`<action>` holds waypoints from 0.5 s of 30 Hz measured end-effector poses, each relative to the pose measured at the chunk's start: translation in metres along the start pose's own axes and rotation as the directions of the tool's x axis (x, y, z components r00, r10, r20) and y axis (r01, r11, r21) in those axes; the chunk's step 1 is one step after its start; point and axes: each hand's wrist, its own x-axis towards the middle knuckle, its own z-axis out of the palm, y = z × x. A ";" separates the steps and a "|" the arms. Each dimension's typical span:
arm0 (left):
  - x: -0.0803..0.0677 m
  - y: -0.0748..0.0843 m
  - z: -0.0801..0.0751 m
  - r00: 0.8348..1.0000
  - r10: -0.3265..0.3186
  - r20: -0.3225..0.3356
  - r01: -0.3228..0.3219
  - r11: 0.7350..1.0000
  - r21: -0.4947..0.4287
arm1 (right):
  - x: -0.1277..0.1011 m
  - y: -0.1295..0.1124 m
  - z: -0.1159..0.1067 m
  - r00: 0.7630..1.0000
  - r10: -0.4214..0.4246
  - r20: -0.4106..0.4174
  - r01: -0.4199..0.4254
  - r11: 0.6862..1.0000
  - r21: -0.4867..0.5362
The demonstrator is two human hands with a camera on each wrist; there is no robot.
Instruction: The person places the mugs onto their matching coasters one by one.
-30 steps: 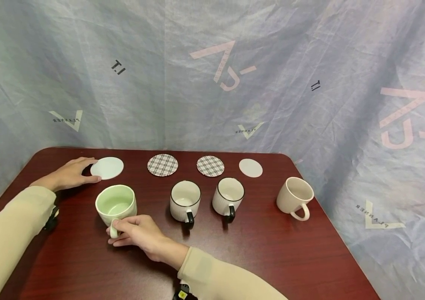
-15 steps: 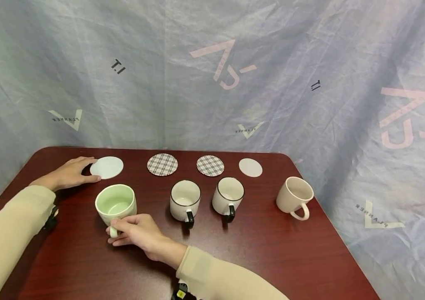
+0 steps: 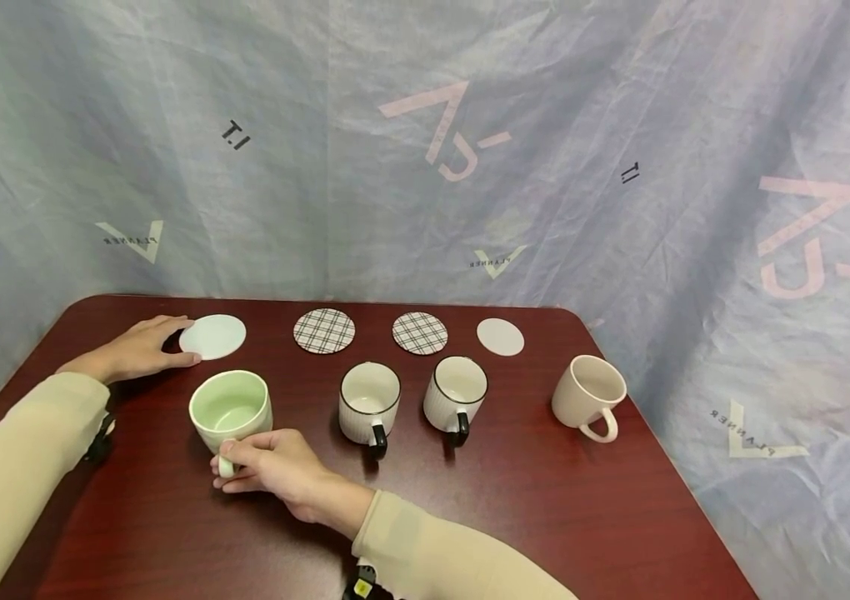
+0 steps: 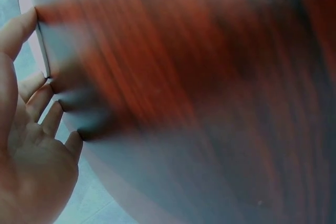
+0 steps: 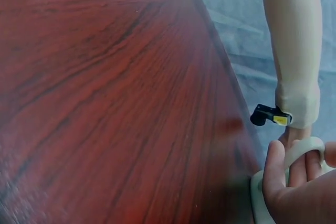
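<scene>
table (image 3: 545, 517): green mug (image 3: 230, 404) apparently resting, right fingers (image 3: 245, 452) gripping

All the lettering in the head view stands on the pale cloth (image 3: 365, 212). The word PLANNER (image 3: 130, 242), in mirror writing, crosses three pale V marks (image 3: 151, 252), at nine, two and four o'clock. Black letters (image 3: 235, 135), seen as "T.I" from the left, show at ten and two o'clock. Large pink figures (image 3: 449, 121), hard to make out, sit at ten, twelve and three. In the right-wrist view, a yellow label (image 5: 280, 120) on a black device (image 5: 266, 112) at three o'clock is too small to read.
</scene>
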 end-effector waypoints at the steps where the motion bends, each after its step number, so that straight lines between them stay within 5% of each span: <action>1: 0.000 0.000 0.000 1.000 -0.002 0.004 0.002 1.000 -0.003 | 0.000 0.000 0.000 1.000 -0.001 0.003 0.001 1.000 0.000; 15: -0.002 0.003 -0.005 0.999 -0.005 0.047 0.005 1.000 -0.004 | 0.000 -0.002 -0.005 0.999 -0.045 -0.003 0.045 0.999 -0.023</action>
